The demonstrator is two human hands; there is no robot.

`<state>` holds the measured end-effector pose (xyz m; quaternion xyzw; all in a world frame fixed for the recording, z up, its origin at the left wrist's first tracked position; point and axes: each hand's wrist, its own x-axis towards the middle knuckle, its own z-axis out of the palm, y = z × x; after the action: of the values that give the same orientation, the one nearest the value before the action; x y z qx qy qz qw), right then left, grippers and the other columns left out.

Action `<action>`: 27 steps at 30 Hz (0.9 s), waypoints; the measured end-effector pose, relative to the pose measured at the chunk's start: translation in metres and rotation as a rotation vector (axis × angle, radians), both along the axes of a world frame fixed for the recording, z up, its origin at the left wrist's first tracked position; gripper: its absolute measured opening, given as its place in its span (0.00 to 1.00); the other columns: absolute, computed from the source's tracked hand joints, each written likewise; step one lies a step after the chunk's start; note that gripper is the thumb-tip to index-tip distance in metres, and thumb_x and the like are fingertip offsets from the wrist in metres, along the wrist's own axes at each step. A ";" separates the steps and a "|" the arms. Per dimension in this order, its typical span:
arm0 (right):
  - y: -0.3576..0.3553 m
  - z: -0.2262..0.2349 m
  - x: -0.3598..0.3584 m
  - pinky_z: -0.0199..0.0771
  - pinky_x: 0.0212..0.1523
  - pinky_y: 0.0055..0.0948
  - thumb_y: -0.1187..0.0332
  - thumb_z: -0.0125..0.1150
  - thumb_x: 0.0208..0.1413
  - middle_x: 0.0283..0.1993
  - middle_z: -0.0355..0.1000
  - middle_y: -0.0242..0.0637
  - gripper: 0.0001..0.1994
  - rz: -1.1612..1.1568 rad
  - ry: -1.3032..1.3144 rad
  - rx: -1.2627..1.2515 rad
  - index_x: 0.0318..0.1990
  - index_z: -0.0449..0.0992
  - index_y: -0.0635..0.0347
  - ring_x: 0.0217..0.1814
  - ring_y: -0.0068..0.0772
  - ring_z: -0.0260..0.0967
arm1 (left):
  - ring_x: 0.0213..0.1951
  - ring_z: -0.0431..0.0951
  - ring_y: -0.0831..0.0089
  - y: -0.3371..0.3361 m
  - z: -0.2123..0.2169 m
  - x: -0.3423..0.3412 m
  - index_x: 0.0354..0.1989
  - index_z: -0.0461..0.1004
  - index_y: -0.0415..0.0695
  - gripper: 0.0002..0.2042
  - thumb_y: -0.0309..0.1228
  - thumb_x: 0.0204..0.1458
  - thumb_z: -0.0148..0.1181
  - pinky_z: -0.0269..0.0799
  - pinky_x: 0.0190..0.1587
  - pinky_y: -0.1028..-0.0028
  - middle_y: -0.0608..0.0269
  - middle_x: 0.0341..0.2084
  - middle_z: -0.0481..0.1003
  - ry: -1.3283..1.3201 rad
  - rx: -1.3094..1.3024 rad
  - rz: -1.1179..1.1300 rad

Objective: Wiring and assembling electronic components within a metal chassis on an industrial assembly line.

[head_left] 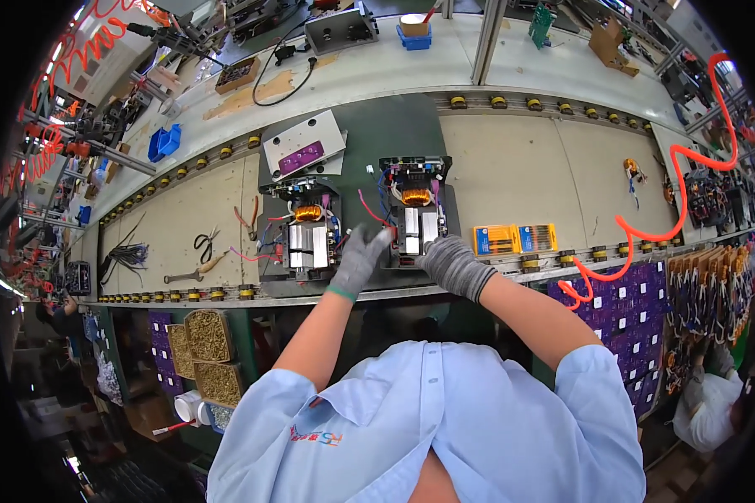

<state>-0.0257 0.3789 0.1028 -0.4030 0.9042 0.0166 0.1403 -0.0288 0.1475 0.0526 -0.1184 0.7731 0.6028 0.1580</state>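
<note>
Two open electronic power units stand side by side on a dark green mat. The right unit [411,222] has a copper-wound coil, silver heat sinks and loose red and blue wires. My right hand [455,263], in a grey knit glove, closes round its near right corner. At its left side is my gloved left hand [361,265], fingers apart, the thumb end close to the red wire [372,209]. Whether it touches the unit I cannot tell. The left unit [309,235], similarly built, stands beside my left hand.
White metal plates with a purple label [300,158] lie behind the left unit. Pliers [247,220], scissors [205,243] and a wire bundle [126,254] lie left. Yellow boxes [514,239] are at right, near a coiled red air hose [625,264]. Screw bins [208,335] stand below the bench.
</note>
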 end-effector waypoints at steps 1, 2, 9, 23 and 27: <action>-0.001 -0.002 0.000 0.80 0.41 0.46 0.70 0.59 0.55 0.38 0.79 0.41 0.08 -0.017 -0.032 0.027 0.41 0.82 0.51 0.43 0.46 0.81 | 0.56 0.75 0.60 0.011 -0.004 -0.025 0.63 0.67 0.33 0.35 0.47 0.55 0.68 0.68 0.61 0.67 0.50 0.57 0.74 0.040 0.108 0.030; -0.002 -0.003 0.000 0.80 0.41 0.46 0.70 0.59 0.55 0.38 0.79 0.41 0.09 -0.043 -0.037 0.018 0.41 0.82 0.51 0.43 0.46 0.81 | 0.58 0.74 0.61 0.016 -0.008 -0.055 0.63 0.65 0.29 0.39 0.46 0.52 0.71 0.67 0.63 0.65 0.47 0.58 0.73 0.033 0.116 -0.024; -0.007 0.003 0.011 0.80 0.42 0.43 0.68 0.57 0.58 0.41 0.80 0.41 0.09 -0.199 -0.021 0.013 0.42 0.83 0.50 0.46 0.43 0.81 | 0.40 0.83 0.57 0.052 -0.083 -0.177 0.52 0.75 0.37 0.30 0.33 0.40 0.81 0.78 0.48 0.63 0.50 0.40 0.82 -0.123 -0.084 0.053; -0.005 0.005 0.013 0.79 0.46 0.44 0.63 0.63 0.56 0.41 0.80 0.38 0.09 -0.322 -0.109 -0.100 0.42 0.83 0.48 0.47 0.43 0.80 | 0.16 0.72 0.69 0.008 -0.134 -0.112 0.39 0.74 0.46 0.07 0.35 0.60 0.62 0.69 0.17 0.70 0.61 0.22 0.74 -0.327 0.591 0.729; -0.004 0.001 0.010 0.78 0.47 0.45 0.62 0.64 0.55 0.41 0.79 0.39 0.09 -0.348 -0.134 -0.059 0.42 0.82 0.49 0.47 0.44 0.79 | 0.18 0.75 0.67 0.007 -0.125 -0.131 0.41 0.73 0.50 0.07 0.38 0.61 0.60 0.70 0.17 0.71 0.61 0.28 0.78 -0.198 0.580 0.651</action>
<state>-0.0161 0.3749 0.1041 -0.2447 0.9490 -0.0611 0.1891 -0.1594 0.1547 -0.0726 -0.3635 0.4758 0.7987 0.0598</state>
